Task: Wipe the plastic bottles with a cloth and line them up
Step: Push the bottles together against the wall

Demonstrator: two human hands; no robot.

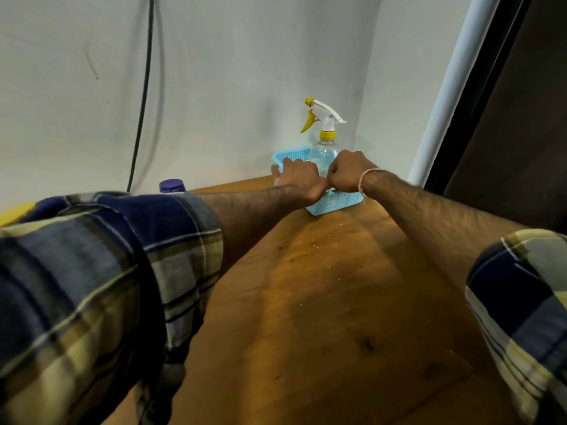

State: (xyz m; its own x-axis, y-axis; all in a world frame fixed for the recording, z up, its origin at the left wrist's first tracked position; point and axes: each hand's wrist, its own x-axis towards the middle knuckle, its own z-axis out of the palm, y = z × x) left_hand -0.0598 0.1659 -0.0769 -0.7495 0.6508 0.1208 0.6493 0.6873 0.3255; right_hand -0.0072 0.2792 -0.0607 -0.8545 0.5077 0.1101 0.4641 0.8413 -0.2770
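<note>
Head view, nearest first: two plaid sleeves (107, 271) frame a bare stretch of the wooden table (322, 302), and both forearms extend to its far corner. A pale blue perforated basket (334, 204) sits there. The left hand (299, 179) rests on the basket's left end, thumb spread outside the wall and fingers reaching over the rim; whether they clasp the rim cannot be told. The right hand (346, 171), with a thread band at the wrist, has its fingers curled into a fist above the basket; what they enclose is hidden. A clear spray bottle (325, 148) with a yellow-and-white trigger head stands upright just behind the hands, in or behind the basket. A purple-capped bottle (172, 185) shows beyond the left sleeve, against the wall.
</note>
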